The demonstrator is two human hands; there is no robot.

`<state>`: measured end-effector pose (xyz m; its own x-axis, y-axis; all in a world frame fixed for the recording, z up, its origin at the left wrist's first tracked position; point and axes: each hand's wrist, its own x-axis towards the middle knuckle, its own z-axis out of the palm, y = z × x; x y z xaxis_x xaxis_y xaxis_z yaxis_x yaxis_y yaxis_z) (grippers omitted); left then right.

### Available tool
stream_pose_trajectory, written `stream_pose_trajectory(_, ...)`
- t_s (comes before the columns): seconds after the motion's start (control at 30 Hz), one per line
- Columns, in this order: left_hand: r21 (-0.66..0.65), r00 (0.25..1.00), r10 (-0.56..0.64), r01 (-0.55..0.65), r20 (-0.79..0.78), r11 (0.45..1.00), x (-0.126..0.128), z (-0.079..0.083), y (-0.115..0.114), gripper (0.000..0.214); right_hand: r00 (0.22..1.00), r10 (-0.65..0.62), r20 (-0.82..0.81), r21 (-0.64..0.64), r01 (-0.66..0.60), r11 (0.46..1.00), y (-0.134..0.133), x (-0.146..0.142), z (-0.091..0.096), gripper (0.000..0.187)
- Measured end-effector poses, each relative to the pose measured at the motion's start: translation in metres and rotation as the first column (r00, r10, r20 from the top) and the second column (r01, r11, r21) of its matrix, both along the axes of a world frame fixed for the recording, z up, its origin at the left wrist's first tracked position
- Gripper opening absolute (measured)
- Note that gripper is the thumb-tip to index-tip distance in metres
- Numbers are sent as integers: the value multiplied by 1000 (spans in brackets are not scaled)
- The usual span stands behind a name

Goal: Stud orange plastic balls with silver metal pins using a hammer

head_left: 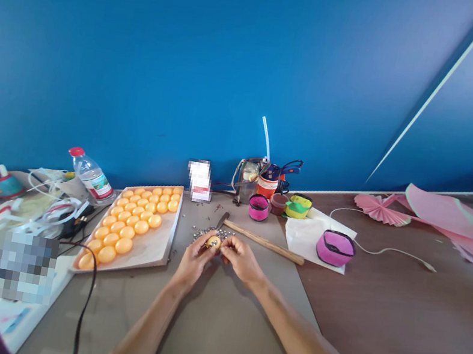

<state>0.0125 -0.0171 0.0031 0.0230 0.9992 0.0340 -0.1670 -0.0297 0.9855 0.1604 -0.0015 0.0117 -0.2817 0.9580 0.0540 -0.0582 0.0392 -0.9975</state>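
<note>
Left of centre: tray of orange spheres. Centre frame: left hand pinching ball from its left, right hand seemingly pinching from the right. Ball just ahead of both palms, equally near each. Hammer just beyond, handle running right.

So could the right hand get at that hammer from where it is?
Probably yes: the hammer lies just beyond the right hand, nothing between them, though its fingers would first have to release the orange ball.
</note>
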Motion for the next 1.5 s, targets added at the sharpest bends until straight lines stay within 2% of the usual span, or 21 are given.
stream_pose_trajectory(0.2, 19, 1000, 12, -12, -13, 1000, 0, 2, -1, 40, 1000, 8, -15, 28, -8, 1000, 0, -1, 0, 11)
stream_pose_trajectory(0.37, 45, 995, 29, -25, -91, 999, 1, 5, -2, 40, 997, -73, -23, 8, 73, 997, 1, -7, -8, 12)
stream_pose_trajectory(0.43, 30, 999, 21, -20, -29, 999, 3, 6, -2, 40, 993, -94, -72, -30, 92, 995, 2, -9, -9, 17)
stream_pose_trajectory(0.53, -23, 985, -26, 31, 172, 999, 6, 7, -3, 39, 989, -45, -142, -59, 36, 998, 6, -7, -5, 22)
stream_pose_trajectory(0.6, -68, 952, -47, 71, 303, 995, 6, 9, -2, 37, 995, -32, -93, -2, 32, 999, 11, 1, -2, 18)
stream_pose_trajectory(0.67, -112, 923, -35, 84, 383, 990, 3, 12, -2, 36, 983, -157, 92, 146, 142, 979, 17, 14, -2, 15)
stream_pose_trajectory(0.7, -125, 912, -23, 82, 409, 989, 2, 14, -1, 37, 930, -305, 203, 259, 250, 933, 20, 22, -3, 13)
stream_pose_trajectory(0.73, -132, 902, -17, 82, 431, 988, 0, 15, -1, 37, 840, -443, 314, 390, 312, 866, 23, 30, -5, 11)
stream_pose_trajectory(0.8, -120, 885, -23, 89, 464, 989, -2, 18, 0, 39, 591, -586, 554, 543, 277, 793, 28, 44, -10, 16)
stream_pose_trajectory(0.83, -110, 880, -30, 93, 474, 990, -3, 19, 0, 40, 456, -606, 652, 555, 258, 791, 30, 49, -12, 22)
stream_pose_trajectory(0.9, -99, 878, -49, 109, 476, 989, -3, 20, -1, 40, 284, -558, 780, 517, 211, 830, 31, 55, -15, 26)
stream_pose_trajectory(0.97, -95, 880, -68, 126, 470, 987, -2, 20, -2, 39, 219, -508, 833, 482, 165, 861, 31, 56, -15, 28)
stream_pose_trajectory(1.17, -68, 879, -85, 132, 469, 989, -5, 17, -2, 25, 215, -476, 853, 476, 51, 878, 32, 51, -13, 23)
stream_pose_trajectory(1.3, -94, 852, -50, 116, 520, 989, -9, 13, 2, 20, 208, -526, 825, 533, 25, 846, 32, 48, -16, 22)
stream_pose_trajectory(1.4, -145, 819, 7, 93, 574, 985, -12, 12, 5, 21, 258, -630, 732, 641, 51, 766, 29, 45, -14, 25)
stream_pose_trajectory(1.5, -186, 777, 56, 80, 627, 979, -14, 12, 7, 24, 391, -740, 547, 770, 110, 628, 24, 42, -8, 28)
